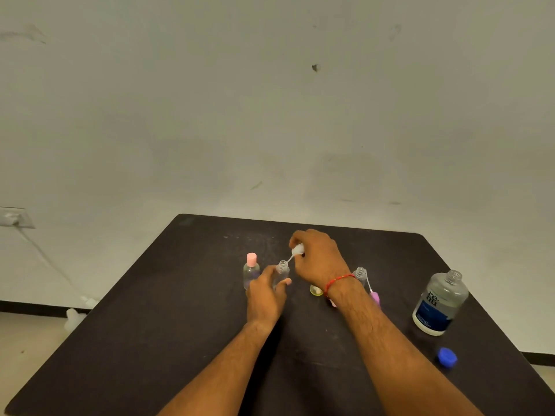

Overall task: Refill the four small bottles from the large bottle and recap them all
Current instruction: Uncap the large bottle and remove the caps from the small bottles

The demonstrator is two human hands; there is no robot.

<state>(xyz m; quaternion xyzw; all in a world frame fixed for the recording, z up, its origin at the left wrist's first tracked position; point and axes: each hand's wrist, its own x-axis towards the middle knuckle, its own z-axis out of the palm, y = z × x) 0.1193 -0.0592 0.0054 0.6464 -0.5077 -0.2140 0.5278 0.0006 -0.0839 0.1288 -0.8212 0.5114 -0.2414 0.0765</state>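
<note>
My left hand (pixel 265 291) is wrapped around the lower body of a small clear bottle (pixel 281 273), fingers curled in from the left and the thumb tip showing on its right side; the bottle stands upright on the dark table (pixel 168 319) with its threaded neck open. My right hand (pixel 318 256) sits just above and to the right of that neck, fingers pinched together on a white spray cap (pixel 298 250), whose thin dip tube slants down-left with its tip at the bottle's mouth (I cannot tell whether the tip is already inside the rim). A red thread bracelet (pixel 339 280) circles the right wrist.

Just left of the held bottle stands another small bottle with a pink cap (pixel 251 271), closed and upright, close to my left hand's knuckles. Behind my right wrist a third small clear bottle (pixel 360 274) stands uncapped, and a purple-pink spray cap (pixel 374 295) lies beside it with its tube pointing up toward that bottle. A small yellowish item (pixel 316 290) rests on the table under my right wrist, too hidden for me to name.

Well to the right, the large bottle (pixel 440 303) stands open, clear on top with a dark blue label. Its blue cap (pixel 447 357) lies on the table nearer to me.
</note>
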